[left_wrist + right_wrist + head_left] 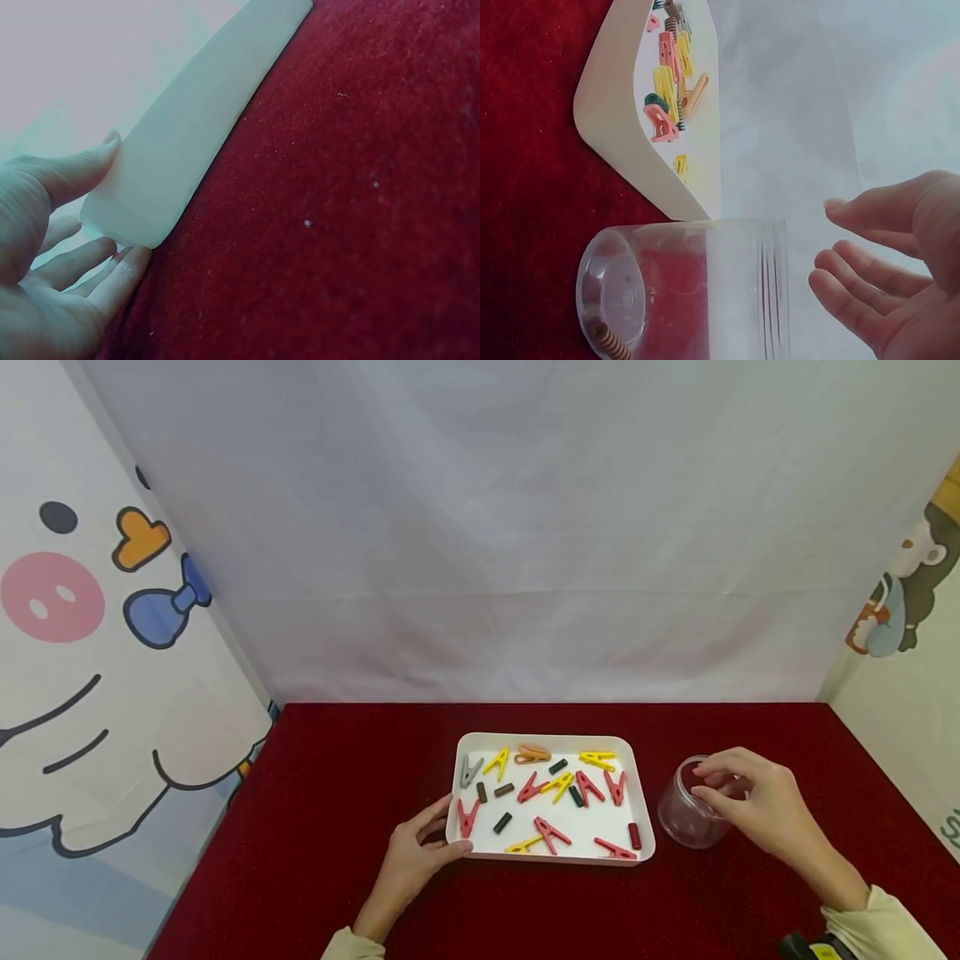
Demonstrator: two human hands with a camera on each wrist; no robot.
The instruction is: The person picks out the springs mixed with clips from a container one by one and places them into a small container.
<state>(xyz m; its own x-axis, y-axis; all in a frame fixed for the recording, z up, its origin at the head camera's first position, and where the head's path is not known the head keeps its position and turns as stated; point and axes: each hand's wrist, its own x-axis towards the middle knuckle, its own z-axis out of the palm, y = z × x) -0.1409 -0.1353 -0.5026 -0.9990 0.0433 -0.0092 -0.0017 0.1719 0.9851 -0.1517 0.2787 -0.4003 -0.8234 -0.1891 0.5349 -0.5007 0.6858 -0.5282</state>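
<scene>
A white tray (600,824) holds plastic clothespins in red, yellow, grey and orange, plus several small coil springs (671,13) in dark green, brown and red. At its near left corner my left hand (408,860) grips the tray, thumb against the front wall and fingers at the left side. Right of the tray stands a clear jar (686,822) without a lid. One brown spring (611,341) lies at the bottom of the jar in the right wrist view. Over the jar's mouth hovers my right hand (757,797), thumb and fingers apart with nothing between them.
A dark red cloth (337,777) covers the table. White fabric (525,527) hangs behind it, and printed cartoon panels (75,693) stand at both sides.
</scene>
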